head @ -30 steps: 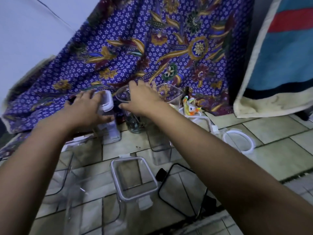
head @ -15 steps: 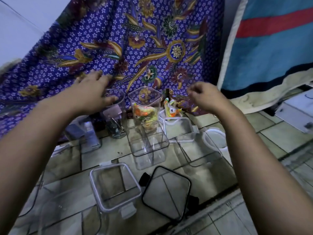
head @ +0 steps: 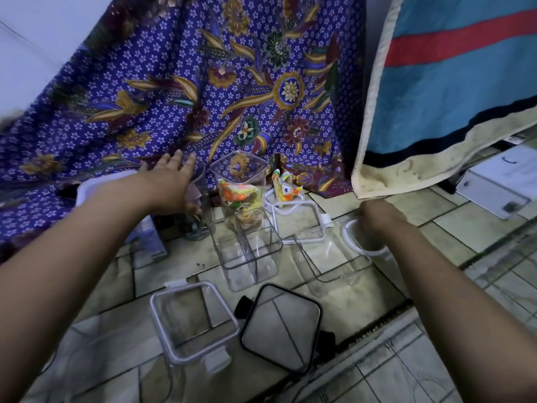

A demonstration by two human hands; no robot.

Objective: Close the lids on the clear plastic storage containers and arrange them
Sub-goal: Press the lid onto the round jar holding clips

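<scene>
Batik cloth point(head: 232, 82) draped behind everything, striped towel point(head: 453, 82) beyond the right hand; tiled floor point(head: 453, 225) carrying the lot.

Clear containers clustered between the two hands: tall square one point(head: 239, 181) with colourful packets inside, just right of the left hand; open square tub point(head: 247, 245) in front of that; shallow tub point(head: 331, 257) just left of the right hand. White-rimmed lidded container point(head: 193, 321) and black-rimmed lid point(head: 281, 327) nearest the body, well short of both hands. White-framed square lid point(head: 297, 225) lying behind the shallow tub.

Left hand point(head: 171, 187): grip open, fingers spread, wrapping the side of a round clear jar point(head: 197, 207), not clamped. Right hand point(head: 377, 216): over the round white lid point(head: 364, 239); fingers curled, grip state not readable, contact unclear.

Step, likely: fetch round lid, cap round jar. Steady jar low on body, seat lid level, press evenly round the rim. Watch clear walls, hard to see, easy to knock neighbours over.
</scene>
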